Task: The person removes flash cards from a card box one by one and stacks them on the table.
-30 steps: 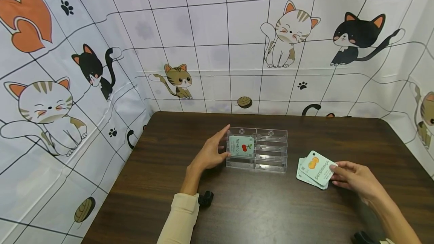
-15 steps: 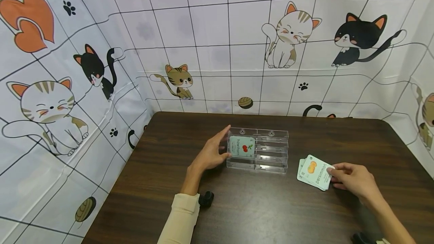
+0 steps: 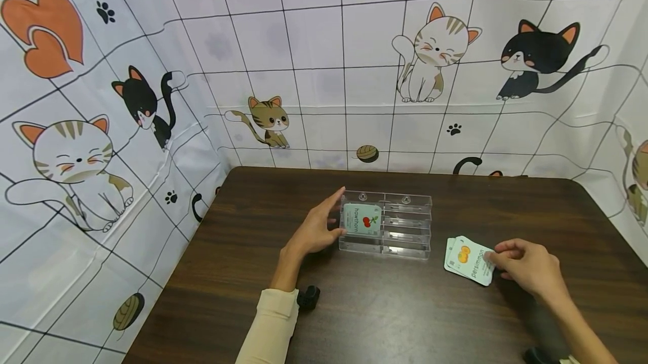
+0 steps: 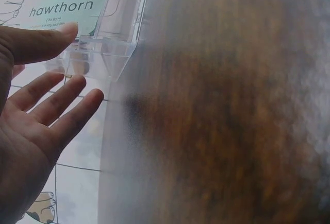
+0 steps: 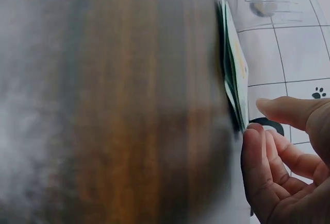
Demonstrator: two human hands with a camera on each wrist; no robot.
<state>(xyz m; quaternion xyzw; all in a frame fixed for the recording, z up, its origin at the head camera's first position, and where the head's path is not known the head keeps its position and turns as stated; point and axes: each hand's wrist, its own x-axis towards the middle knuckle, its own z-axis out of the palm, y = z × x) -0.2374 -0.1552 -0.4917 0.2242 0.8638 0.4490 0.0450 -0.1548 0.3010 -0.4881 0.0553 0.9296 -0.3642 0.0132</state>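
Note:
A clear acrylic rack (image 3: 405, 232) with rows of compartments stands on the table in the head view. A card reading "hawthorn" (image 3: 362, 219) with red fruit stands in its left column. My left hand (image 3: 315, 229) holds the rack's left end, index finger at the upper corner and thumb lower at the front. Right of the rack, a "persimmon" card (image 3: 466, 257) tops a small stack, fanned slightly at the left. My right hand (image 3: 529, 268) holds this card's right edge between thumb and curled fingers. In the right wrist view the stack's edges (image 5: 229, 69) show nearly side-on.
The dark wooden table (image 3: 395, 313) ends at a back edge just behind the rack. A white cloth (image 3: 314, 43) printed with cats hangs behind and to the left. A black wrist device (image 3: 307, 297) sits on the left wrist.
My right hand has moved slightly left and brought the persimmon card down and left, closer in line with the cards under it. The left hand and the rack hold still.

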